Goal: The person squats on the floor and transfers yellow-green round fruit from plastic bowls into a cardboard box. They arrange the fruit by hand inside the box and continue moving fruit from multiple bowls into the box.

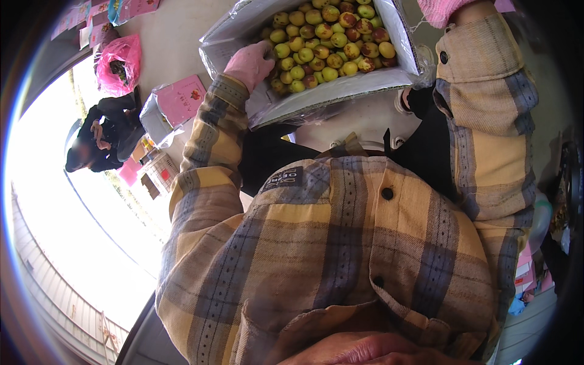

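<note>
A cardboard box lined with clear plastic film (310,98) stands before me, filled with green and reddish-brown jujubes (337,41). My left hand (251,64), in a pink knitted glove, reaches in at the box's left end. Its fingers are curled down among the fruit, and whether they grip one is hidden. Beyond the box's right wall is my right hand (440,11), also in a pink glove. The top edge of the view cuts off its fingers, so what it holds does not show.
Left of the box sits a pink printed carton (180,100) with plastic lining. A pink plastic bag (118,64) lies farther left, near a person in dark clothing (112,130). Below them is a white plastic crate (159,171). Pink cartons (524,273) show at lower right.
</note>
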Tool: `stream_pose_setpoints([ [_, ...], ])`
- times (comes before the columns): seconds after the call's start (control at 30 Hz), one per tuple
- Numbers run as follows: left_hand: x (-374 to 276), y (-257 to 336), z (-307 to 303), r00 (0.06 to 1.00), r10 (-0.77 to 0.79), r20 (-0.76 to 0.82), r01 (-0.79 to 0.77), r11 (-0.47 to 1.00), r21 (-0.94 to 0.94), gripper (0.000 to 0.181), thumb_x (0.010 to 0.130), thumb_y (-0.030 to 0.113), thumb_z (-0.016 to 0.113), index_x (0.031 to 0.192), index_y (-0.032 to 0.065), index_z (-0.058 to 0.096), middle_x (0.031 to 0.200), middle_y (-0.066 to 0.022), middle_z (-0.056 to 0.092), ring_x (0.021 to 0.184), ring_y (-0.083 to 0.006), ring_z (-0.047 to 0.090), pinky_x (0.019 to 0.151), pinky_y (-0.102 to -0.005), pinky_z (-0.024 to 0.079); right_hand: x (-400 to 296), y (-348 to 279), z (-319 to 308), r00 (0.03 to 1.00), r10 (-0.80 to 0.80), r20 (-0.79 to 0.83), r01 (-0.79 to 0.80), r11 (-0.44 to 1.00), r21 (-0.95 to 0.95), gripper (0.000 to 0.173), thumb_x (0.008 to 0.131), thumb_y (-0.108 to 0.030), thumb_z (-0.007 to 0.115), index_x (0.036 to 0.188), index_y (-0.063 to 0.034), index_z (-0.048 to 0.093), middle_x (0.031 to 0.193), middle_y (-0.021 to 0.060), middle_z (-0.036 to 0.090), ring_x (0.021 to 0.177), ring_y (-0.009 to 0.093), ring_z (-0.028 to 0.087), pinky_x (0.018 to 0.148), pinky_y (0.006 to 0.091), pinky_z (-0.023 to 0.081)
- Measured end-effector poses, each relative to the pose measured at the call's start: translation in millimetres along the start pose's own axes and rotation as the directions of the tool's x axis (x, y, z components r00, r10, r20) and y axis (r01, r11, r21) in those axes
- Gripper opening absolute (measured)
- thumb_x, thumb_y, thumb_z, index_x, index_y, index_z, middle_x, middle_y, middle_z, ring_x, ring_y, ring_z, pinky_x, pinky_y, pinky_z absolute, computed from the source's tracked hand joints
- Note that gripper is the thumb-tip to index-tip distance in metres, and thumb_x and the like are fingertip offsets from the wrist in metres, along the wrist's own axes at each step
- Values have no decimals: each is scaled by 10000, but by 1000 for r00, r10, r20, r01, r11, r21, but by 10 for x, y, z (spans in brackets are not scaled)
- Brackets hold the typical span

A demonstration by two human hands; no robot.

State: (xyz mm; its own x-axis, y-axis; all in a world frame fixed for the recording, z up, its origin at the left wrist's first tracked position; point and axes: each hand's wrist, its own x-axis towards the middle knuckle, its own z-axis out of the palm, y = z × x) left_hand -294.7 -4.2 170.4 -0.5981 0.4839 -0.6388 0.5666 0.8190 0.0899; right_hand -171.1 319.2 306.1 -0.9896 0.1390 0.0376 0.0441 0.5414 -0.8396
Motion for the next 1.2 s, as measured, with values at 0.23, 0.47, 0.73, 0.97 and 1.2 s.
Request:
stream_pose_setpoints([
  [0.23, 91, 154, 140, 993, -62, -102, 58, 998, -37, 549, 876, 452, 656, 1241, 43, 632, 1129, -229, 694, 1098, -401, 643, 949, -442, 504, 19, -30, 43, 999, 53, 12, -53, 998, 21, 239, 937, -178, 619, 1083, 8, 659, 895, 197, 715, 802, 294, 718, 734, 378, 568],
  [0.47, 24, 210, 267, 966, -226, -129, 182, 941, -284, 566, 825, 388, 725, 1227, 4, 618, 1142, -225, 690, 1096, -352, 660, 953, -408, 517, -20, 99, 386, 865, -394, -309, 246, 872, -423, 241, 933, -169, 620, 1072, 24, 650, 825, 186, 707, 691, 256, 711, 658, 361, 570],
  [0.73, -88, 140, 230, 972, -68, -223, -142, 588, -796, 628, 735, 149, 797, 1310, 0, 596, 1188, -151, 690, 1076, -228, 666, 930, -332, 544, 97, -128, 120, 979, 190, -74, -200, 968, -153, 256, 927, -203, 613, 1069, 5, 660, 1006, 222, 703, 954, 362, 684, 842, 413, 533],
  [0.97, -69, 62, 105, 958, -255, -135, 78, 678, -731, 624, 734, 200, 776, 1292, 7, 573, 1106, -173, 681, 1053, -282, 666, 939, -336, 538, 114, 178, 209, 987, -70, -142, 33, 968, -248, 265, 913, -213, 623, 1074, -7, 665, 1025, 224, 699, 991, 381, 669, 866, 427, 523],
  [1.2, 320, 238, 201, 927, -70, -367, 47, 996, -72, 607, 783, 322, 705, 1314, 54, 585, 1198, -251, 628, 1186, -422, 571, 1016, -453, 482, 108, 111, 165, 988, 5, -154, -57, 941, -332, 272, 924, -220, 623, 1091, -10, 666, 1014, 216, 705, 975, 369, 680, 857, 420, 532],
])
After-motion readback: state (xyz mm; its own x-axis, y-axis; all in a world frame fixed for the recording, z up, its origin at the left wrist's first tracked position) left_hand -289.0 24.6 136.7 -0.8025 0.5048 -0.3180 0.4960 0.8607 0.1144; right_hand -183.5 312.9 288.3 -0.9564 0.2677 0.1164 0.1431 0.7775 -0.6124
